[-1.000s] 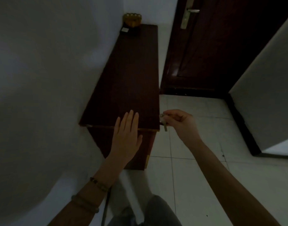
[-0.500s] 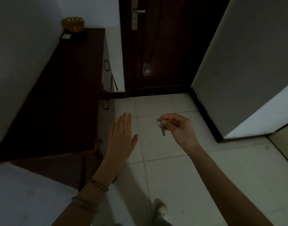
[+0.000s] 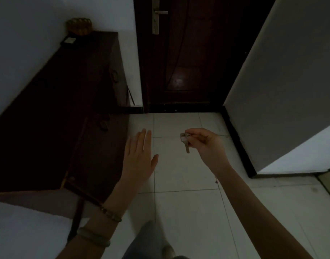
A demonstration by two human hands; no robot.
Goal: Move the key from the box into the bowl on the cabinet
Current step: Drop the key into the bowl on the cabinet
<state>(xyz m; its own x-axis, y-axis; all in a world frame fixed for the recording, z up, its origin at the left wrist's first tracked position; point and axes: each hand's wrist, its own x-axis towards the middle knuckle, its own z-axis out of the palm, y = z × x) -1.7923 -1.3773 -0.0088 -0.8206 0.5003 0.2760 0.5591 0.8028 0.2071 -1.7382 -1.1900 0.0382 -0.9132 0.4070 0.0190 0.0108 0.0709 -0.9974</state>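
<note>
Key [image 3: 186, 143] hangs pinched in the right hand [image 3: 207, 146] fingers [image 3: 193, 132]; left hand [image 3: 139, 161] fingers flat, spread, empty.

No text, label, brand, number or sign can be read anywhere in this dim view. A small pale card or tag [image 3: 70, 40] lies at the far end of the cabinet [image 3: 53, 101] top, just in front of the bowl [image 3: 79, 27], but it is too small and dark to show any writing. The lock plate [image 3: 155, 15] on the door [image 3: 188, 53] bears no legible mark, and the key [image 3: 185, 142] pinched in the right hand [image 3: 205, 146] shows no readable stamping.
</note>
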